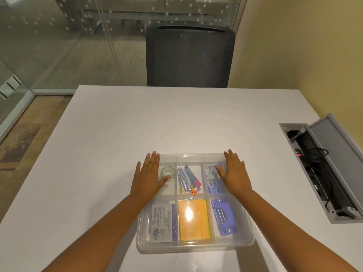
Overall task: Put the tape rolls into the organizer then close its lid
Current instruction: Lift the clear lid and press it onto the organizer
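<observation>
Both hands lie flat and open on the clear plastic lid (196, 160) of the clear plastic compartment organizer (195, 246), which sits low and centre in the frame on the white table (98, 154). My left hand (150, 175) presses with spread fingers over the upper-left compartment, and my right hand (234, 174) mirrors it over the upper-right one; neither grips anything. I read this placement as deliberate: palms at the two far corners push the lid down evenly so it seats on the rim without rocking. Through the lid I see one clear tape roll (167, 172) in the upper-left compartment, partly under my left thumb; whether a second roll lies beneath it I cannot tell. Blue-and-grey staplers or clips (187, 178) fill the upper-middle cell, an orange sticky-note pad (193, 220) the lower-middle, a purple hole punch (223, 216) the lower-right, and a printed packet (162, 222) the lower-left. No roll lies loose on the table, so I judge the loading done and the closing nearly complete. The near edge probably needs pressing next. A dark mesh chair (189, 55) stands beyond the table, and an open grey cable box (322, 169) sits at the right edge.
</observation>
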The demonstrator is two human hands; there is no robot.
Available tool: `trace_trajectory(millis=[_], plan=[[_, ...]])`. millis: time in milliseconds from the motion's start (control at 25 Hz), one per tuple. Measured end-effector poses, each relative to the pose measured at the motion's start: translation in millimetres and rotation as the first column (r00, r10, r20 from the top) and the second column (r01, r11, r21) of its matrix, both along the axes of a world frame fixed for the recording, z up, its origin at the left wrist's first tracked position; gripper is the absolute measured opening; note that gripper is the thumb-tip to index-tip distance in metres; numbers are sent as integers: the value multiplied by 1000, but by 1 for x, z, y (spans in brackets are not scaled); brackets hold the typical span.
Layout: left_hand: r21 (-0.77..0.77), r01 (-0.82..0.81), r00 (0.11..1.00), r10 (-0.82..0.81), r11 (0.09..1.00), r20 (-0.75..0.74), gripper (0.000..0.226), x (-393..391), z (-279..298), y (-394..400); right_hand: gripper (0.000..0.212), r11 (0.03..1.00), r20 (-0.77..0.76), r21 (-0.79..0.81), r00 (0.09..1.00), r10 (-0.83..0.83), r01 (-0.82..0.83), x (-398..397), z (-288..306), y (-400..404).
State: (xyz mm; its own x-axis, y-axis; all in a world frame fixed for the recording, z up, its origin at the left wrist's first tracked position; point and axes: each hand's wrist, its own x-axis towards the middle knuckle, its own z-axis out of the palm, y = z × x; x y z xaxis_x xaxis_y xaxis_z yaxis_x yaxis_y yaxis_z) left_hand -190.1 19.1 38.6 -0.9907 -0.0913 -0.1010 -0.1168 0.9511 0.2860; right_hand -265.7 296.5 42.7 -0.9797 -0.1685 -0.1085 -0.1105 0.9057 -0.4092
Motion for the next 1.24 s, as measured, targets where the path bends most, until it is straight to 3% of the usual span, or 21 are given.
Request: trace_trajectory(millis=[160, 480, 600, 680, 880, 1040, 1240], plan=[[-13, 44, 998, -44, 999, -34, 96, -4, -11, -6, 63, 1000, -40, 9, 999, -12, 12, 1, -15, 4], [34, 28, 999, -26, 999, -44, 89, -2, -16, -6, 72, 999, -19, 49, 1000, -14, 15, 1, -13, 3], [4, 26, 1000, -26, 1000, -11, 91, -2, -9, -5, 71, 988, 19, 152, 1000, 9, -11, 0, -8, 3], [-25, 1, 1000, -1, 1000, 5, 81, 2, -3, -1, 71, 977, 40, 212, 999, 23, -31, 6, -4, 3], [86, 25, 1000, -26, 996, 4, 68, 67, -3, 30, 79, 965, 36, 182, 982, 183, -186, 70, -2, 4], [-41, 69, 997, -70, 997, -23, 75, 117, -1, 41, 79, 946, 14, 208, 968, 250, -248, 122, -3, 17], [-49, 72, 995, -75, 996, -63, 75, 125, 1, 44, 82, 928, 21, 233, 956, 294, -291, 140, 2, 26]])
